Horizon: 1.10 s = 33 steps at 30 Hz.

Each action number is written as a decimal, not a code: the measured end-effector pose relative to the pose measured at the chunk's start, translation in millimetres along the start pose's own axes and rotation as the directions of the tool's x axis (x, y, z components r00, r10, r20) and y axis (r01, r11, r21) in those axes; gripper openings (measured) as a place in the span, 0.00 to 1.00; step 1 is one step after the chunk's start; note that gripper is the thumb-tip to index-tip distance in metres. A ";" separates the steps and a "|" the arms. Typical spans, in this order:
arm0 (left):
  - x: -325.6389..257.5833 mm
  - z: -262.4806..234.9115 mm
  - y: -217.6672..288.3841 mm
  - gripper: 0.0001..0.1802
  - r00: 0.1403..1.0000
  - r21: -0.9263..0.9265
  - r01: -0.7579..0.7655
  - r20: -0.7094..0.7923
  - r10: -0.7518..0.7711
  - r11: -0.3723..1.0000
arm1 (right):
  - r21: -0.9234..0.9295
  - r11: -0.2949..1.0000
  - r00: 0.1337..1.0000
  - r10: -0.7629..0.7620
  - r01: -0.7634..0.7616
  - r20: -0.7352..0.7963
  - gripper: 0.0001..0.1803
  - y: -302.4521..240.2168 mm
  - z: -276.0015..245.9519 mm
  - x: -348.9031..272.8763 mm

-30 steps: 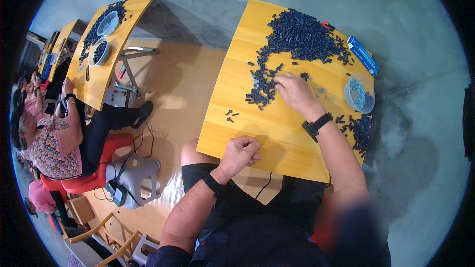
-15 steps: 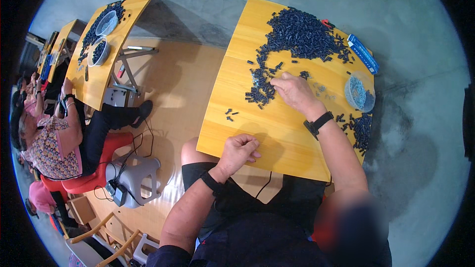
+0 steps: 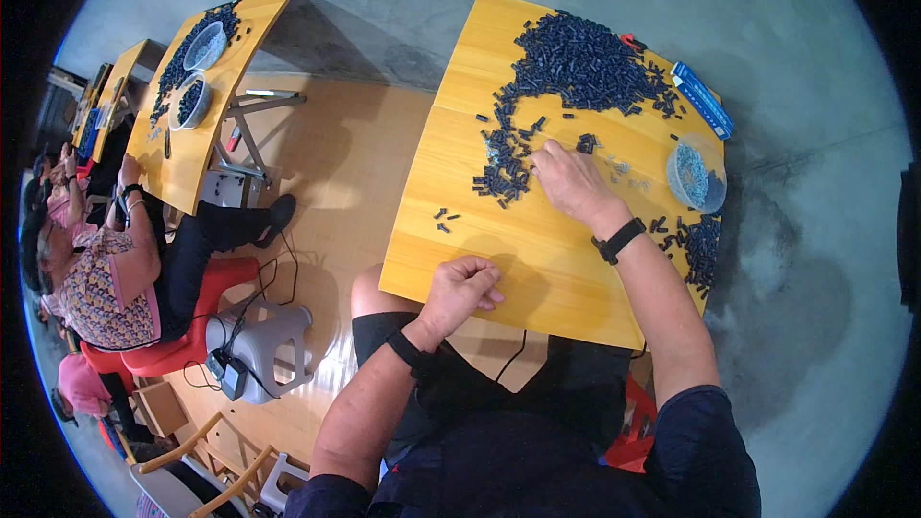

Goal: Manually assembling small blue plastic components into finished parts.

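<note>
My right hand reaches over the yellow wooden table, its fingers drawn together at the edge of a small cluster of short black cylindrical pieces. Anything between those fingertips is too small to make out. Close to the near edge, my left hand rests with fingers curled and thumb against them; what it holds, if anything, is hidden. Three or so loose black pieces lie beyond it. Small clear or silvery bits are scattered to the right of my right hand.
A large heap of black pieces covers the table's far part. At the right edge stand a clear tub of light-blue bits, a blue-white box and another black pile. To the left, a person sits at another table.
My right hand has shifted slightly right, its fingertips a little farther from the small cluster. The left hand stays almost where it was.
</note>
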<state>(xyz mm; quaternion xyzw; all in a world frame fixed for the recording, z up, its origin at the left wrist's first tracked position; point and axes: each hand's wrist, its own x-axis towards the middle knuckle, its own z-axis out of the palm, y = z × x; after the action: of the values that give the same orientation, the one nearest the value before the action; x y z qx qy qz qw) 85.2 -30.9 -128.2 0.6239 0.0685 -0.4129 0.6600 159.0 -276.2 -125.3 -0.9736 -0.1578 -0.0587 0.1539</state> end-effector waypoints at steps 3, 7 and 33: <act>-0.5 1.7 0.7 0.09 1.000 -0.019 -0.017 -0.004 0.017 1.000 | 0.026 0.997 0.997 0.067 -0.066 -0.037 0.04 -0.1 1.3 -2.4; 1.4 -0.8 -3.3 0.09 0.999 -0.035 -0.032 0.012 0.033 0.999 | 0.608 0.715 0.917 0.395 -0.346 0.057 0.03 -15.1 -16.1 -8.3; -33.8 41.1 38.8 0.11 0.905 -0.125 -0.417 -0.145 0.400 0.900 | 0.858 -0.476 0.896 0.271 -0.194 0.353 0.04 -110.2 -32.5 -74.3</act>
<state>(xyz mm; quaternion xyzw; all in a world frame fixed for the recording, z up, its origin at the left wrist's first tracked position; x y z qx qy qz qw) 70.2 -56.1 -69.3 0.5947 0.0056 -0.2218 0.7727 50.9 -208.5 -75.7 -0.4046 0.0956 0.1132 0.9024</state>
